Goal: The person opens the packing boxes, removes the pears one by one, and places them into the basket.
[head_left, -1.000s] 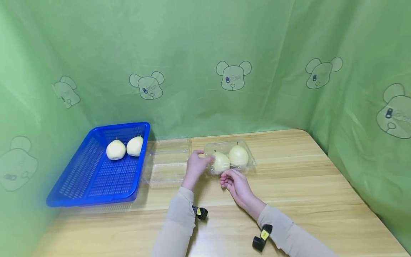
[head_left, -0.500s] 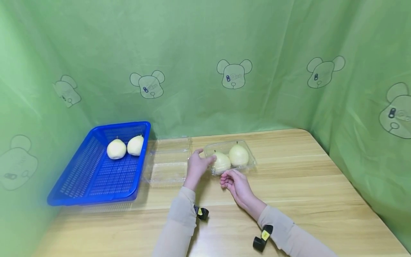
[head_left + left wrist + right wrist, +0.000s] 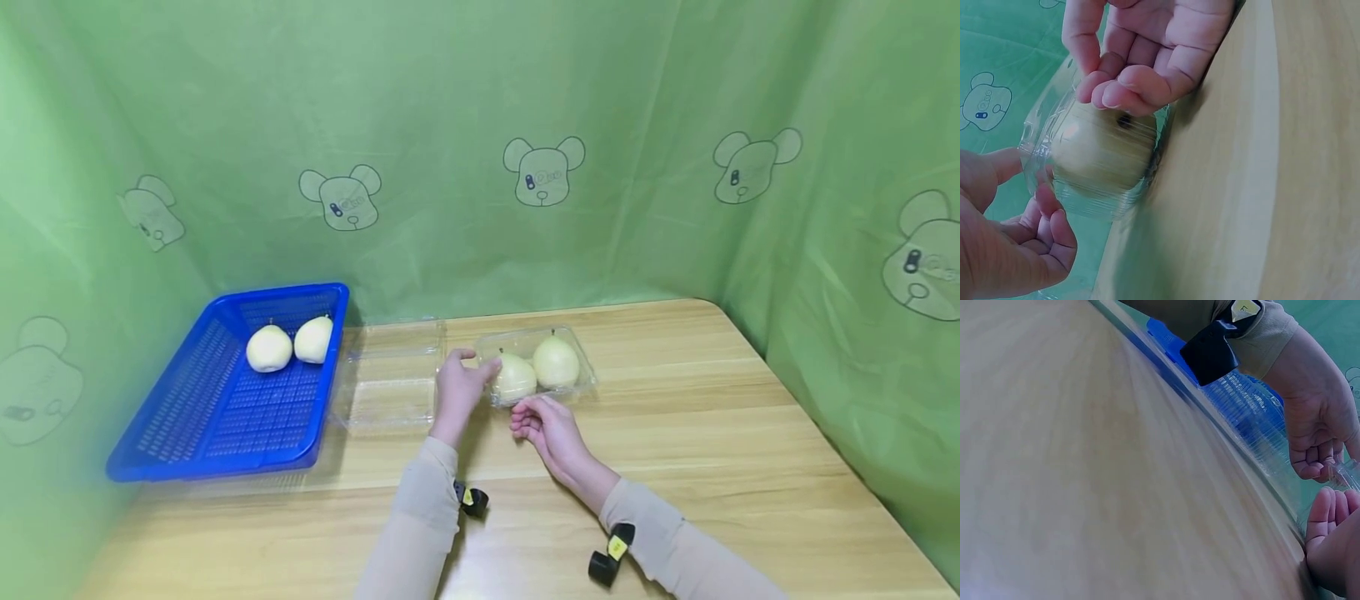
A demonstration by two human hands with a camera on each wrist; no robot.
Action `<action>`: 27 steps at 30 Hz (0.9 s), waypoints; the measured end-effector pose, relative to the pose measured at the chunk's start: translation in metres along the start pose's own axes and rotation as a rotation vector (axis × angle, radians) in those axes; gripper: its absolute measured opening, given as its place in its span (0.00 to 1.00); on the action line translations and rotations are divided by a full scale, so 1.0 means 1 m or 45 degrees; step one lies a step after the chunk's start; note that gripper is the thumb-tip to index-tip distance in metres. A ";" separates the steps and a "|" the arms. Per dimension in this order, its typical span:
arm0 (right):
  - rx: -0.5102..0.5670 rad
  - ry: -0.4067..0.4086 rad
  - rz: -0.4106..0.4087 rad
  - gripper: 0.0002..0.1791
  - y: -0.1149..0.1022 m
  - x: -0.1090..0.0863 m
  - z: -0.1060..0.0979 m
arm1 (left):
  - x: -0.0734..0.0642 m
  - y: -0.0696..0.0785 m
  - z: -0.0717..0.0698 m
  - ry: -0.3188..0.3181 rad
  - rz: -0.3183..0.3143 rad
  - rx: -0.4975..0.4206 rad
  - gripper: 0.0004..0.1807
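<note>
Two pale yellow pears (image 3: pixel 557 363) sit side by side in a clear plastic clamshell box (image 3: pixel 585 380), its lid lying over them. At the box's left end my left hand (image 3: pixel 459 390) pinches the rim between thumb and fingers. My right hand (image 3: pixel 551 433) is at the front edge, fingers curled in and thumb against the rim. In the left wrist view, one pear (image 3: pixel 1100 150) shows through the plastic between the left hand (image 3: pixel 1016 231) and the right hand (image 3: pixel 1154 50). The right wrist view catches only a corner of the box (image 3: pixel 1344 475).
A second clear clamshell box (image 3: pixel 393 392) lies opened out to the left. Beyond it stands a blue plastic basket (image 3: pixel 315 417) with two more pears (image 3: pixel 269 348) in it. A green curtain (image 3: pixel 450 250) hangs around the wooden table (image 3: pixel 712 450).
The left thumb has come down slightly onto the box's left end. The right hand stays at the front edge, and the pears and basket have not moved.
</note>
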State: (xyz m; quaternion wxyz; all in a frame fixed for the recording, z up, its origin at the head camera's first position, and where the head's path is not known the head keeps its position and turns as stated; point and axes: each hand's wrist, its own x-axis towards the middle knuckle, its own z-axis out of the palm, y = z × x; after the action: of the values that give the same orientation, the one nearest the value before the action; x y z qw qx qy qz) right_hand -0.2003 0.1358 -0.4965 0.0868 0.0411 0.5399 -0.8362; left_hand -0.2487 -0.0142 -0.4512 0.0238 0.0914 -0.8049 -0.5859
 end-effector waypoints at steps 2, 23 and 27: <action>0.003 -0.003 0.004 0.12 0.000 0.000 0.000 | 0.000 -0.001 0.000 0.005 0.005 -0.034 0.31; -0.032 -0.003 0.007 0.12 0.002 0.000 0.000 | 0.005 -0.005 -0.004 -0.093 0.014 0.014 0.17; -0.039 -0.009 0.008 0.12 0.001 0.000 0.000 | 0.004 -0.002 -0.004 -0.108 0.010 0.028 0.16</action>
State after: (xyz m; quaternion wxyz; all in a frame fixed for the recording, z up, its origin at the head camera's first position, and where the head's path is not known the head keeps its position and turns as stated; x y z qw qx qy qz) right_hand -0.2002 0.1352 -0.4976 0.0919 0.0386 0.5521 -0.8278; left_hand -0.2516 -0.0195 -0.4520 -0.0091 0.0633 -0.8118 -0.5804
